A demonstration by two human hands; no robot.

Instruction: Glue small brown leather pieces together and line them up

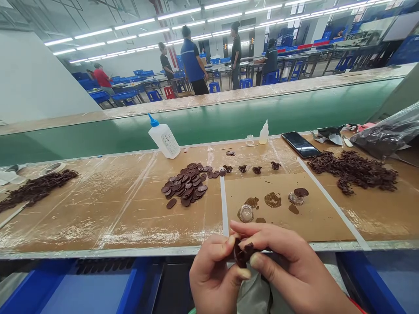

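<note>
**Pressing a small brown piece together at the bench edge**

Low in the middle of the frame, the left hand (pixel 214 277) and right hand (pixel 288 266) meet, fingertips pinched on one small brown piece (pixel 242 254) held over the near edge of the table (pixel 98 218). It seems best to keep the pinch light and even, thumbs square on the part, so that nothing slips or smears. Above the hands sit glue smears (pixel 272 199) and a small clear cup (pixel 245 213). A heap of brown discs (pixel 186 185) lies centre frame, a glue bottle (pixel 163 138) above it.
</note>
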